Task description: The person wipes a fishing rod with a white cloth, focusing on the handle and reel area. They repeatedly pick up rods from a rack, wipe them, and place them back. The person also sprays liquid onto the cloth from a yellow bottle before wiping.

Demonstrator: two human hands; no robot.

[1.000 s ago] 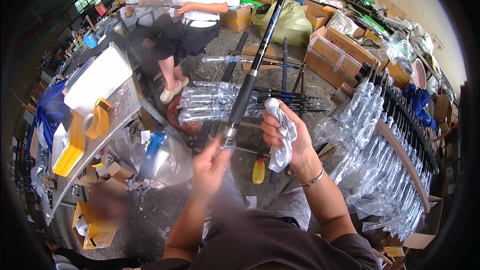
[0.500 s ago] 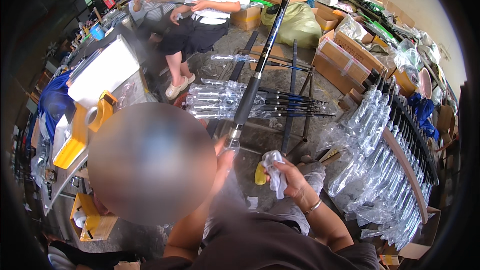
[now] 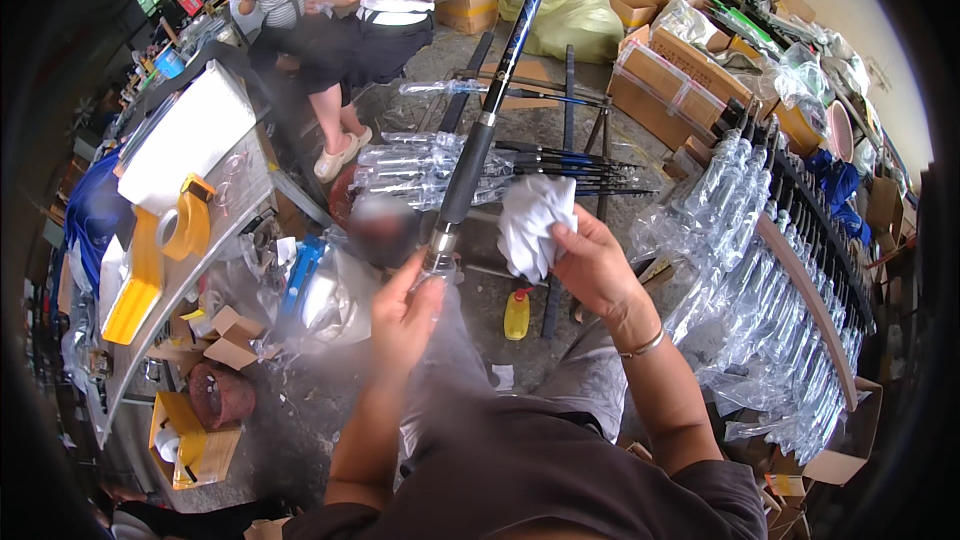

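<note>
Head | glossy black rod (image 3: 467,175), silver collar (image 3: 443,240) | left hand (image 3: 403,318) clasping it | right hand (image 3: 600,270) pinching cloth (image 3: 532,225)

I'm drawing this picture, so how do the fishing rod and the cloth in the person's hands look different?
The fishing rod is long and straight; the cloth is crumpled into a bunch. The fishing rod is mostly black, the cloth white. The left hand holds the fishing rod, the right hand the cloth. Both are held in front of the person.
</note>
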